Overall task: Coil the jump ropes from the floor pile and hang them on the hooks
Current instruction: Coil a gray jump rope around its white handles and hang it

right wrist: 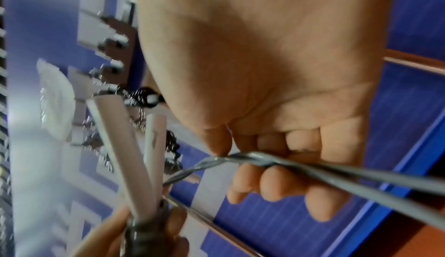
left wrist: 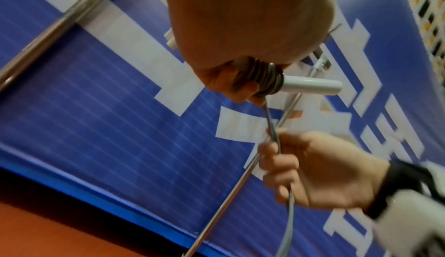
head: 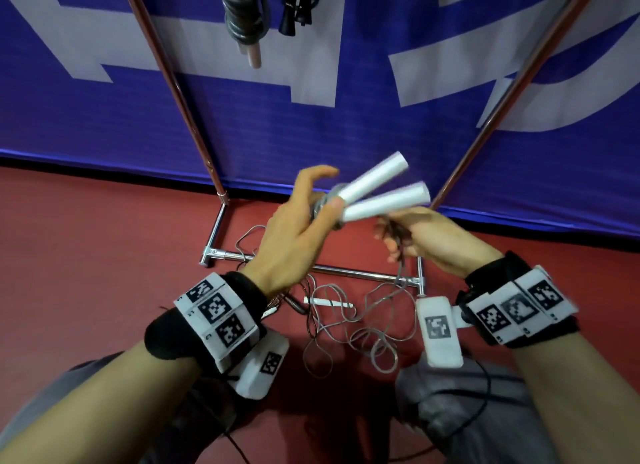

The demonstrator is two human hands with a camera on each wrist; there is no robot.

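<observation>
Left grip (head: pixel 294 231) clasps two white handles (head: pixel 375 192) with grey cord (left wrist: pixel 267 79) wound on — right grip (head: pixel 426 242) pinches the cord's free run; loose ropes (head: pixel 356 328) near, on floor.

Handles (head: pixel 377 190): smooth white plastic, matt. Cord (right wrist: pixel 337 173): smooth grey plastic coating with a slight sheen. Rack base (head: pixel 311 268), at 12 o'clock from the cord pile (head: pixel 349 325): polished chrome metal. Rack poles (head: pixel 169 83): glossy copper-toned metal. Banner (head: pixel 311 134): blue woven fabric, ribbed, low sheen. Floor (head: pixel 86 256): red, matt. Wrist bands (head: pixel 242 297): black cloth.
</observation>
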